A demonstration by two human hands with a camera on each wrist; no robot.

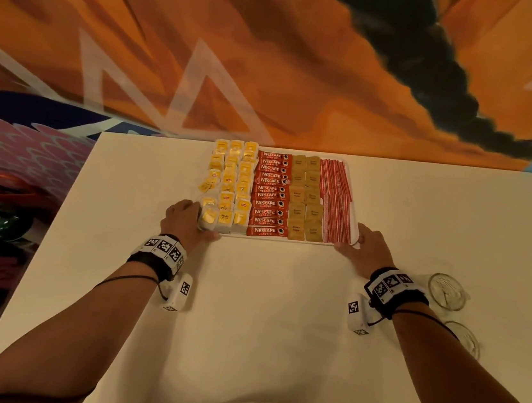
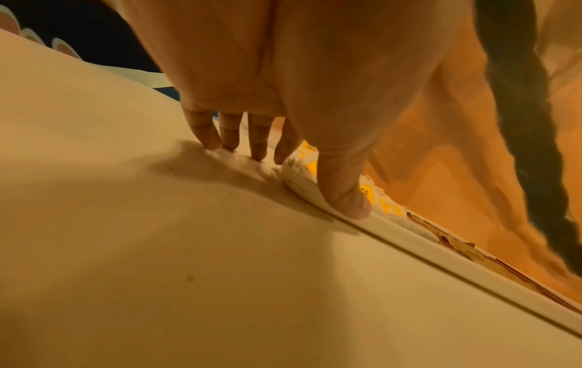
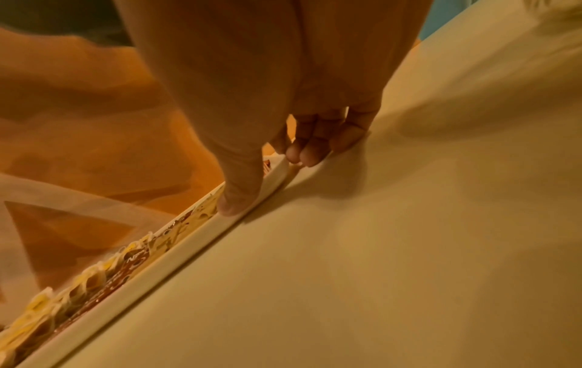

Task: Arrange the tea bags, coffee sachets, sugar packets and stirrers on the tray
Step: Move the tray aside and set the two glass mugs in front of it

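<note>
A white tray point(image 1: 273, 239) lies at the far edge of the table, filled in columns. From left to right these are yellow tea bags point(image 1: 230, 183), red coffee sachets point(image 1: 268, 195), brown sugar packets point(image 1: 306, 199) and red-and-white stirrers point(image 1: 337, 200). My left hand point(image 1: 185, 221) holds the tray's near left corner. In the left wrist view its thumb point(image 2: 343, 199) presses the near rim point(image 2: 440, 251) beside the tea bags point(image 2: 387, 206). My right hand point(image 1: 369, 247) holds the near right corner, thumb point(image 3: 236, 201) on the rim point(image 3: 141, 281) and fingers point(image 3: 308, 154) curled at the edge.
The white table point(image 1: 275, 336) stretches bare between me and the tray. Two clear glass vessels point(image 1: 448, 290) point(image 1: 463, 339) stand near my right forearm. An orange painted wall rises just behind the tray. A green ornament point(image 1: 3, 224) lies off the table's left side.
</note>
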